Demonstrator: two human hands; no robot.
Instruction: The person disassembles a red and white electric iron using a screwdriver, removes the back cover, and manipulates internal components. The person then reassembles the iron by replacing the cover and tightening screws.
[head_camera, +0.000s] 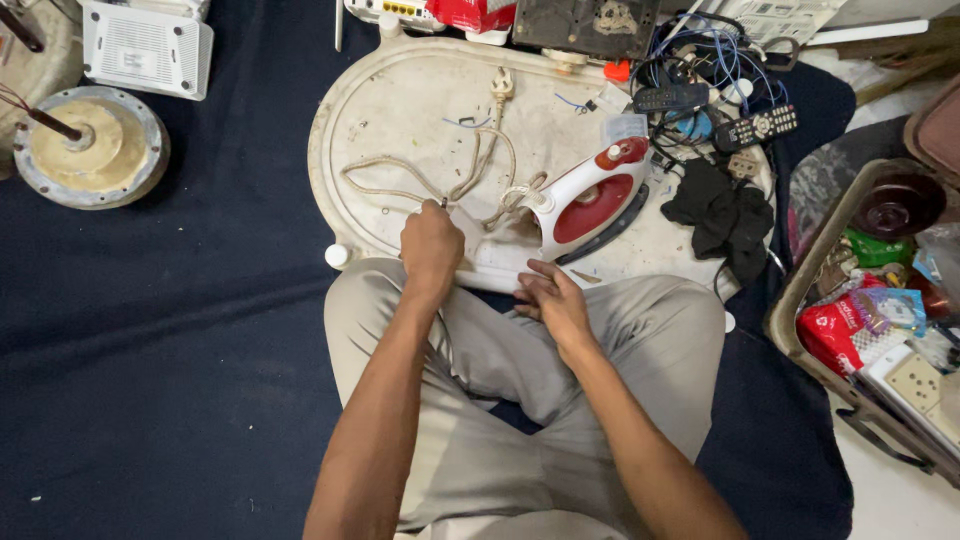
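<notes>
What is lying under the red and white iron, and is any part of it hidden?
The iron lies on a dirty white oval tray, beside its beige cord. The left hand and right hand cover the iron's near end, so what is beneath there cannot be seen.

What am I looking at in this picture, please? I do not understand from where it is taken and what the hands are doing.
The picture comes from a camera worn on a person's head, looking down at their own crossed legs and two bare hands. The person sits on a dark cloth on the floor. In front lies a pale oval tray, used as a work surface. On it lies a red and white clothes iron with its beige cord and plug. The left hand grips a thin tool, probably a screwdriver, at the back of the iron. The right hand rests on the iron's white rear end. Beside the tray lie remote controls, wires and a black cloth.
</notes>
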